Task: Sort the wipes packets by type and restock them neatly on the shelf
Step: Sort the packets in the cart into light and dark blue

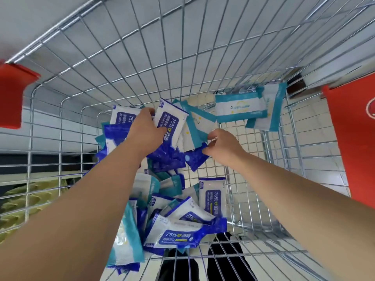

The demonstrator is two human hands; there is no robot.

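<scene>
Mostly "75% Alcohol Wipes" packets (169, 126) under both hands (145, 131)

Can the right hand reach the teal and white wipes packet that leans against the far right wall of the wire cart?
Probably yes. The right hand now pinches a dark blue wipes packet, but open space lies between it and the teal and white wipes packet by the wire cart's wall.
</scene>
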